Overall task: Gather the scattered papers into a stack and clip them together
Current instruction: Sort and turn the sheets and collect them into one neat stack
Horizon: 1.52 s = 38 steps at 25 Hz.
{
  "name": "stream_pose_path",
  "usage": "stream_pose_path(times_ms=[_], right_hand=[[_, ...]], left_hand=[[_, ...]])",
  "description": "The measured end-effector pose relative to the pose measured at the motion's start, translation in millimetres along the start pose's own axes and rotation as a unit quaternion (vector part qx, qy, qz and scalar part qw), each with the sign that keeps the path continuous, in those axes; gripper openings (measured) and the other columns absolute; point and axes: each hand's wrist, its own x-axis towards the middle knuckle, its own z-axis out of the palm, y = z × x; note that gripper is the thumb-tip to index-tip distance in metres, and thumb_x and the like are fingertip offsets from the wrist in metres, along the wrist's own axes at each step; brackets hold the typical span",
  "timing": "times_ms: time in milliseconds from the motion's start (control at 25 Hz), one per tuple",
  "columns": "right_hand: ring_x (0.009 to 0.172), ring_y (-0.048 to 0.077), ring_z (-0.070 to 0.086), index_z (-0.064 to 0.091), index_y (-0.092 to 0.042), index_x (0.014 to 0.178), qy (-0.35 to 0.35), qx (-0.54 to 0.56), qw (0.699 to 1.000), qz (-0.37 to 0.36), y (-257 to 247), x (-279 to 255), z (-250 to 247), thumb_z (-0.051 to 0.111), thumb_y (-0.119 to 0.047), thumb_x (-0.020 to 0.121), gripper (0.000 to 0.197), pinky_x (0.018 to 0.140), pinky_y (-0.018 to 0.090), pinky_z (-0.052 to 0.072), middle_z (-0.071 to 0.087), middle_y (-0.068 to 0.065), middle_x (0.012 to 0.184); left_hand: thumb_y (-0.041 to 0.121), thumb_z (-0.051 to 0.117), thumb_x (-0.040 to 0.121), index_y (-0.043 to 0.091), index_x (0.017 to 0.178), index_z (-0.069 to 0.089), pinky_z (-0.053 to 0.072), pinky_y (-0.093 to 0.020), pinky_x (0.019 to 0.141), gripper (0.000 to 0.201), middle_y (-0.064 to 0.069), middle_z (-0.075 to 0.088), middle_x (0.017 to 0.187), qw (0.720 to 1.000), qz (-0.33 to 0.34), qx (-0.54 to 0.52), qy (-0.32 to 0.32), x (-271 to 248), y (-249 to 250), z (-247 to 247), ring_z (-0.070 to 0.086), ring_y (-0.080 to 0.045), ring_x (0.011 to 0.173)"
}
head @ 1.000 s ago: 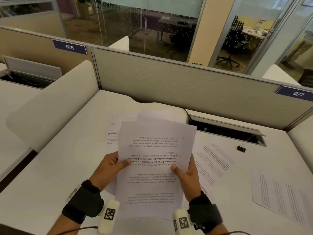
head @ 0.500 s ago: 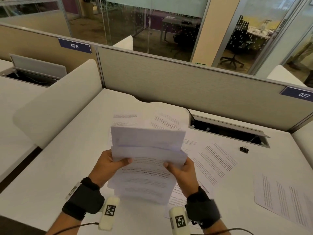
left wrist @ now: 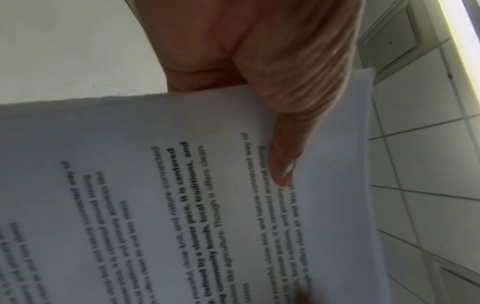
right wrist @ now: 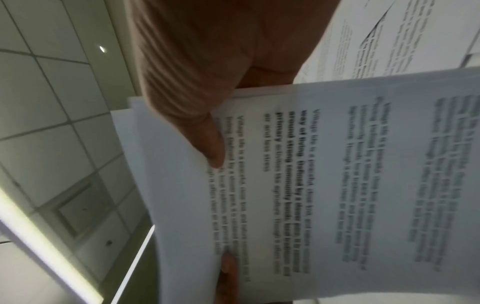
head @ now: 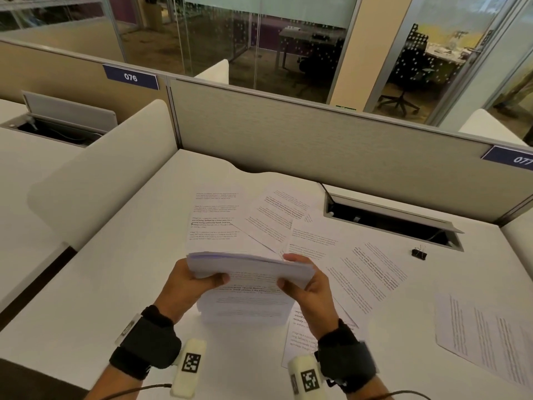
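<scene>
Both grips, left hand and right hand, clamp stack; binder clip lies far right, right hand nearer.

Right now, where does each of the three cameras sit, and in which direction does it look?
Head: worn on the head, looks forward and down at the white desk; both hands and wristbands show.
Left wrist: looks along the left hand at the stack of printed white papers.
Right wrist: looks along the right hand.
All views share the stack.
</scene>
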Motion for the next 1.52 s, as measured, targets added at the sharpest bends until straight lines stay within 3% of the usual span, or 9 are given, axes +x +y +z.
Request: stream_pose_path(times_ms=[200,320,440,720,840,960,1160,1360,1520], right_hand=[[0.100,0.024,0.069,0.071,-0.012,0.106,0.008,-0.054,0.998,0.032,9,2,7,0.063,0.007,0.085,0.030,0.081,0.031,0.058,0.074,0.009,0.103],[0.100,0.024,0.069,0.069,-0.005,0.108,0.015,-0.043,0.999,0.026,7,0,1,0.063,0.008,0.084,0.028,0.082,0.030,0.058,0.075,0.008,0.102],[0.100,0.024,0.069,0.072,-0.017,0.102,0.016,-0.068,0.995,0.065,21,-4,-3,0.069,0.004,0.081,0.030,0.082,0.031,0.058,0.074,0.011,0.103],[0.100,0.023,0.069,0.067,-0.008,0.110,0.024,-0.047,0.997,0.062,18,-12,-11,0.070,0.000,0.080,0.032,0.079,0.030,0.059,0.073,0.011,0.104],[0.103,0.022,0.068,0.068,-0.015,0.110,0.009,-0.060,0.994,0.092,25,-12,-16,0.067,0.004,0.083,0.033,0.086,0.036,0.058,0.072,0.009,0.107],[0.106,0.020,0.067,0.067,-0.020,0.110,0.000,-0.085,0.990,0.117,36,-15,-18,0.064,0.005,0.084,0.035,0.093,0.041,0.055,0.071,0.008,0.111],[0.102,0.019,0.068,0.069,-0.021,0.108,0.031,-0.072,0.992,0.102,31,-23,-23,0.064,0.006,0.084,0.036,0.087,0.032,0.058,0.072,0.009,0.107],[0.108,0.022,0.066,0.067,-0.019,0.110,0.041,-0.083,0.984,0.153,49,-34,-28,0.065,0.002,0.084,0.033,0.089,0.035,0.057,0.072,0.002,0.110],[0.102,0.024,0.070,0.067,-0.009,0.109,0.049,-0.085,0.983,0.153,43,-36,-45,0.065,0.004,0.084,0.029,0.088,0.038,0.058,0.074,0.006,0.108]], left_hand=[[0.025,0.084,0.051,0.035,0.096,0.069,0.057,-0.022,0.069,0.048,0.008,0.075,0.094,1.000,-0.003,0.007,0.025,0,-17,7,0.068,-0.019,0.092],[0.040,0.091,0.042,0.036,0.096,0.073,0.059,-0.026,0.072,0.056,0.001,0.075,0.099,0.999,0.005,-0.018,0.026,-1,-18,5,0.070,-0.015,0.093],[0.048,0.092,0.037,0.033,0.096,0.073,0.059,-0.027,0.075,0.064,0.000,0.075,0.100,1.000,-0.007,-0.009,0.026,-3,-28,5,0.069,-0.018,0.096],[0.002,0.081,0.068,0.026,0.097,0.068,0.060,-0.026,0.072,0.040,0.009,0.075,0.086,0.998,-0.017,0.011,0.056,-3,-31,14,0.068,-0.020,0.089],[-0.007,0.076,0.071,0.022,0.099,0.068,0.059,-0.026,0.072,0.041,-0.001,0.076,0.092,0.998,-0.044,-0.001,0.036,0,-43,17,0.068,-0.024,0.094],[-0.002,0.078,0.068,0.019,0.096,0.070,0.059,-0.025,0.071,0.036,-0.003,0.076,0.090,0.996,-0.084,-0.006,0.043,-5,-60,22,0.066,-0.030,0.098],[-0.005,0.070,0.077,0.021,0.100,0.070,0.059,-0.026,0.076,0.034,-0.001,0.076,0.092,0.995,-0.084,-0.008,0.051,-9,-66,21,0.069,-0.019,0.091],[0.043,0.080,0.066,0.021,0.098,0.070,0.059,-0.025,0.071,0.040,-0.001,0.076,0.092,0.990,-0.136,0.025,0.030,-16,-80,29,0.070,-0.020,0.093],[0.014,0.063,0.087,0.013,0.095,0.070,0.059,-0.027,0.069,0.010,-0.005,0.076,0.090,0.990,-0.127,0.038,0.047,-13,-76,31,0.070,-0.028,0.091]])
